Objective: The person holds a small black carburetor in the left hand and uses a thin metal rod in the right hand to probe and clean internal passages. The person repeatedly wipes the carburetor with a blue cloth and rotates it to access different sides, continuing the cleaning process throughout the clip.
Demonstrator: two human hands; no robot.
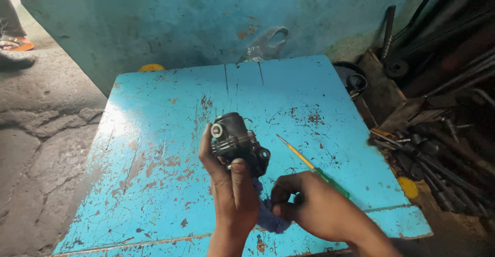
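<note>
So the left hand (232,195) is holding a dark metal carburetor-looking part (238,143) up off the tabletop (154,148), grip wrapping around it with the thumb pressing on the lower front and the fingers curling round the left side. The part is sitting right at the top of that grip, round silver cap facing up-left. Just right of the grip, the right hand (314,205) is resting low with fingers curling inward, pinching a bluish-purple cloth (270,218) that's bunching directly under the left hand. A screwdriver (314,168) with a yellow shaft and green handle is lying on the chipped blue tabletop just right of the part, touching neither grip, its handle end running behind the right hand.
</note>
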